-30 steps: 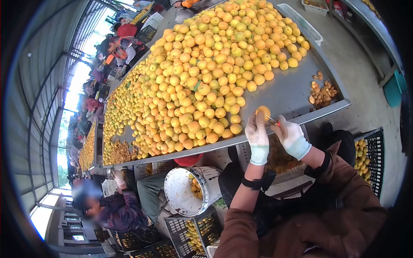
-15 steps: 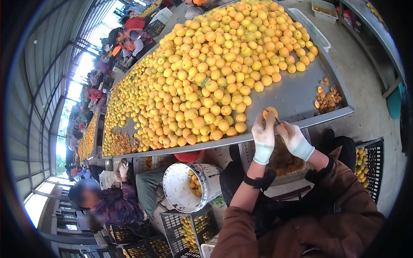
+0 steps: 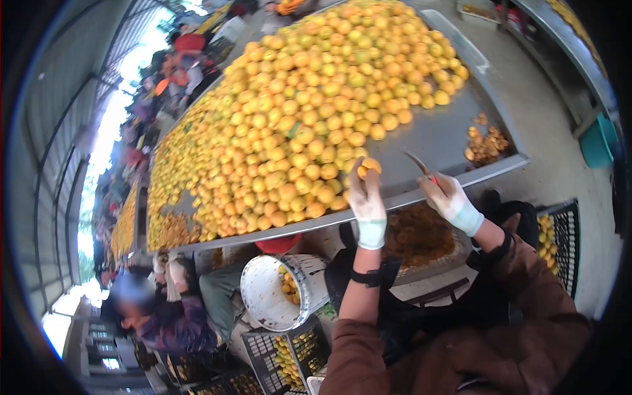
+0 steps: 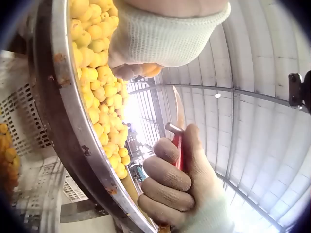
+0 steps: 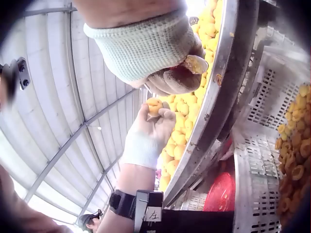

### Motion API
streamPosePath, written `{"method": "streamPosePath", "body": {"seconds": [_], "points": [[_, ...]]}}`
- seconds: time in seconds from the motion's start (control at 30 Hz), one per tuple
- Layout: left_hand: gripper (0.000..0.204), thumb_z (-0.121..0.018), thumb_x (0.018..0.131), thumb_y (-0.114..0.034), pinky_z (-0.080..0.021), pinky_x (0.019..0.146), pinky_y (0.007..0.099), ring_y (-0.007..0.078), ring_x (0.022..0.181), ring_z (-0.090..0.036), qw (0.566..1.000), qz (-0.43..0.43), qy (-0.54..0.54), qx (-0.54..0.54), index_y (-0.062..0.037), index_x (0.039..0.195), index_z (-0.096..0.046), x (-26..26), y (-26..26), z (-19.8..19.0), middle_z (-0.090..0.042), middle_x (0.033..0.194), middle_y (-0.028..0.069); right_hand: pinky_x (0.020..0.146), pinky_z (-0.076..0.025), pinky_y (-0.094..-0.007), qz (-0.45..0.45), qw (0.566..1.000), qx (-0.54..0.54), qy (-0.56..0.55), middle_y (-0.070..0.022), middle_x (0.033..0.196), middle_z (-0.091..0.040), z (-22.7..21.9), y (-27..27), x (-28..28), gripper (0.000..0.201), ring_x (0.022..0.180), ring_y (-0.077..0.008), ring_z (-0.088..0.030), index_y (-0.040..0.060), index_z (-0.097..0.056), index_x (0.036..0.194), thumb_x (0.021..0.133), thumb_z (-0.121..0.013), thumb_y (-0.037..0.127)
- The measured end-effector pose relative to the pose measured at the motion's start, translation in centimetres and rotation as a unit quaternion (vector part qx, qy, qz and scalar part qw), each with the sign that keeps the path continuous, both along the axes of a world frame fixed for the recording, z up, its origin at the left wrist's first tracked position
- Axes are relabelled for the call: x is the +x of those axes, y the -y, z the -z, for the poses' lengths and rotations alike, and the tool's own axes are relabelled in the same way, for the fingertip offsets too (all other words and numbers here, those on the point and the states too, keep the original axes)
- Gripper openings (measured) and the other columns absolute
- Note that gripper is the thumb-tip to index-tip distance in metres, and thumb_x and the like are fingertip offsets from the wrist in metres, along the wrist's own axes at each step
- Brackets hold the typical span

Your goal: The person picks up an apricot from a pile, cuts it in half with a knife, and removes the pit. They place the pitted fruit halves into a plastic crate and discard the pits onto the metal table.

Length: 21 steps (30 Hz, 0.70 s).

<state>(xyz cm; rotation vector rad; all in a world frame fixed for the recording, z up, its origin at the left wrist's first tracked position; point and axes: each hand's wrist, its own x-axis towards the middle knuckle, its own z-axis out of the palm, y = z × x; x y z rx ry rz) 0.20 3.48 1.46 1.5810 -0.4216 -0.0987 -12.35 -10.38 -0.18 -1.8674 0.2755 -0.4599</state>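
Note:
My left hand (image 3: 364, 197), in a white glove, pinches a yellow-orange fruit (image 3: 370, 165) above the near edge of the metal table (image 3: 434, 141). The same fruit (image 5: 154, 107) shows in the fingertips of the left hand (image 5: 150, 131) in the right wrist view. Off to the right, my gloved right hand (image 3: 447, 195) grips a small knife (image 3: 420, 164) with a red handle, blade pointing up and left. The knife (image 4: 176, 145) sits in the curled fingers of the right hand (image 4: 177, 187). The two hands are apart.
A huge pile of yellow fruit (image 3: 296, 112) covers the table. A heap of pits (image 3: 486, 143) lies at its right corner. Below the edge are a crate of cut fruit (image 3: 421, 234), a white bucket (image 3: 280, 293), black crates (image 3: 289, 359) and a seated person (image 3: 158, 316).
My hands have drawn apart. The left hand moved left with the fruit; the right hand pulled the knife out of it and up to the right.

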Motion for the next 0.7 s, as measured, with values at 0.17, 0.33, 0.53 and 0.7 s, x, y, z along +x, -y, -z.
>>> {"method": "streamPosePath", "body": {"seconds": [0.17,0.33,0.53,0.7], "points": [[0.044,-0.067,0.086,-0.009,-0.048,0.092,0.0378,0.0325,0.104,-0.060,0.981,0.119,0.126,0.091,0.0002,0.125,-0.050,-3.2,1.5,0.8,-0.058,0.118,0.0188,0.071,-0.049,-0.0297,0.041,0.994,0.096,0.033,-0.0082,0.082,-0.061,-2.1,1.0,0.6,0.039,0.076,-0.0111,-0.055,0.0031,-0.056,0.120,0.087,-0.068,0.020],[0.046,-0.066,0.087,-0.010,-0.050,0.087,0.0400,0.0366,0.102,-0.061,0.955,0.147,0.217,0.135,-0.0037,0.128,-0.048,-3.8,2.1,1.5,-0.058,0.117,0.0196,0.077,-0.050,-0.0341,0.004,0.990,0.134,0.034,-0.0165,0.096,-0.063,-2.6,1.2,0.5,0.032,0.085,-0.0271,-0.065,0.0029,-0.058,0.113,0.085,-0.068,0.017],[0.031,-0.049,0.097,-0.015,-0.048,0.089,0.0365,0.0293,0.100,-0.062,0.970,0.134,0.178,0.099,0.0003,0.124,-0.053,-4.8,2.6,0.5,-0.062,0.111,0.0167,0.064,-0.053,-0.0366,0.052,0.956,-0.244,0.156,-0.0169,0.101,-0.059,-0.4,1.3,0.7,0.023,0.080,-0.0342,-0.064,0.0080,-0.060,0.102,0.080,-0.064,0.007],[0.046,-0.042,0.103,-0.035,-0.047,0.094,0.0364,0.0226,0.106,-0.059,0.985,0.169,0.014,-0.040,0.0030,0.128,-0.047,-4.0,2.7,2.5,-0.060,0.112,0.0111,0.056,-0.044,-0.0264,0.049,0.954,0.294,0.014,-0.0007,0.072,-0.055,-2.6,1.3,0.2,0.022,0.066,-0.0105,-0.057,0.0006,-0.060,0.102,0.093,-0.054,0.020]]}}
